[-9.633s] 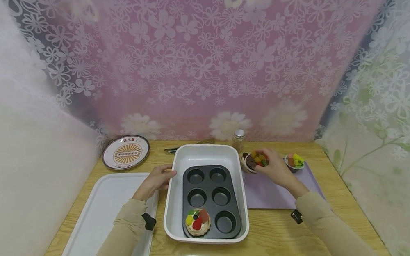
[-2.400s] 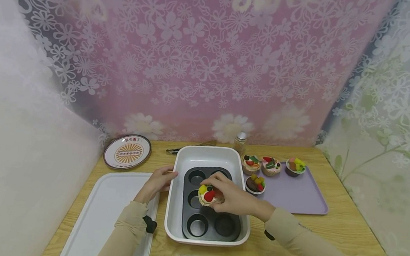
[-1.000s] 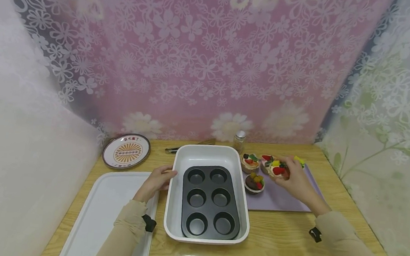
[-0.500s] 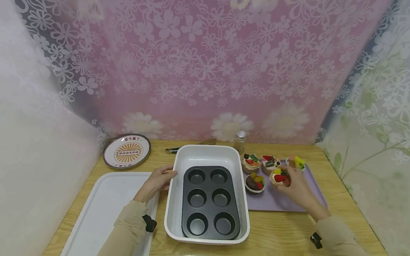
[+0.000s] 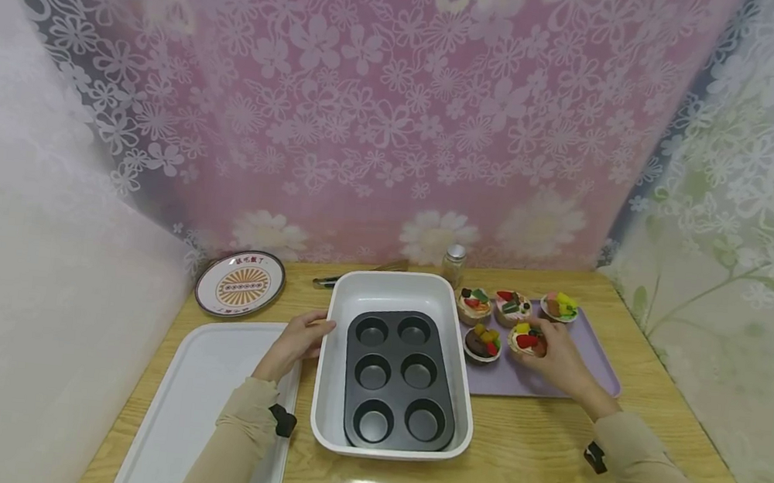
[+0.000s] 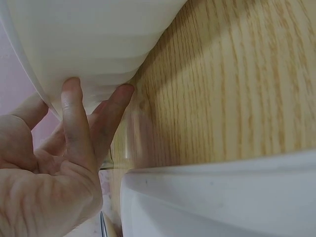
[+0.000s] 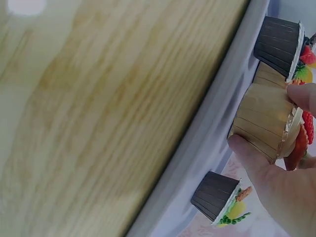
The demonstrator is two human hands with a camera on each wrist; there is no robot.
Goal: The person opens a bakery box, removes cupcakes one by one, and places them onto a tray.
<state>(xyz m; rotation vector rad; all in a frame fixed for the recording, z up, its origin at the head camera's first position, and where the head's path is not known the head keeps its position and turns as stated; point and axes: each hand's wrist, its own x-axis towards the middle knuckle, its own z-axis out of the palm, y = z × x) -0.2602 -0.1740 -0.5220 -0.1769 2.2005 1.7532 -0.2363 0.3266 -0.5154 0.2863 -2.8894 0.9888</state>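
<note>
My right hand grips a fruit-topped cupcake low over the lilac tray. In the right wrist view, thumb and fingers hold its gold paper cup; whether its base touches the tray I cannot tell. My left hand holds the left side of a white deep dish. In the left wrist view, its fingers press the outer wall while one digit reaches over the rim. Inside the dish lies a black muffin pan with bare cups.
Several other cupcakes, among them a chocolate one, stand on the lilac tray. A glass shaker, tongs and a patterned plate are at the back. A white tray lies left.
Earlier, the fruit cupcake sat in the muffin pan; my right hand has lifted it out and carried it right to the lilac tray, recently lowering it. My left hand stays at the dish.
</note>
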